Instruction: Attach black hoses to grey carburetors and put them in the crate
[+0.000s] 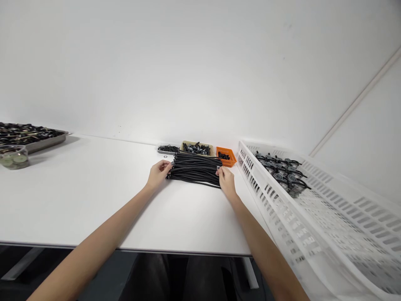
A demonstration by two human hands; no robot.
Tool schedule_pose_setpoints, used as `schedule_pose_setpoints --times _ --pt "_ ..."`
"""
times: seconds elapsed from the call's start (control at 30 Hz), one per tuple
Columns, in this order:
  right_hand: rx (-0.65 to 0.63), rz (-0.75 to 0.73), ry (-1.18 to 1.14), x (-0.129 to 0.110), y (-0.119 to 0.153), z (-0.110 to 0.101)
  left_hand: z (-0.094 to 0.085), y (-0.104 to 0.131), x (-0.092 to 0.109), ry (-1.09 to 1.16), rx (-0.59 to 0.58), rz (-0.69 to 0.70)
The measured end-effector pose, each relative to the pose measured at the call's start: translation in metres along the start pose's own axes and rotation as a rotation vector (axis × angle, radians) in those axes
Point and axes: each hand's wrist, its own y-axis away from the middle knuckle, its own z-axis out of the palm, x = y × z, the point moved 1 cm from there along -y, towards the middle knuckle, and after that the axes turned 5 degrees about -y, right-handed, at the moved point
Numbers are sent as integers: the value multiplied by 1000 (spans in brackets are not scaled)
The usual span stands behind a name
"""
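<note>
A bundle of black tubes [196, 168] lies side by side across the white table, with small fittings at the left ends. My left hand [160, 173] pinches the bundle's left end between thumb and fingers. At the right end, my right hand [225, 179] has its fingers closed on the tubes. Just behind the bundle stand a clear tray of small black rings [168, 148], a yellowish tray of black and grey parts [196, 148] and an orange basket [231, 157] with black pieces.
A white perforated crate [282, 205] with grey and black assemblies [283, 171] fills the right side. At the far left are a metal tray [46, 143] of black parts and a clear tub [14, 158]. A small dark ring [165, 156] lies near the trays.
</note>
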Motion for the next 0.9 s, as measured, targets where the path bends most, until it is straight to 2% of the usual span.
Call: schedule_pose_setpoints --times 0.5,0.9 --pt "-29 7 -5 -1 1 0 0 4 11 -25 -3 -51" --pt "-27 3 -6 -1 2 0 -1 4 8 -14 18 -12"
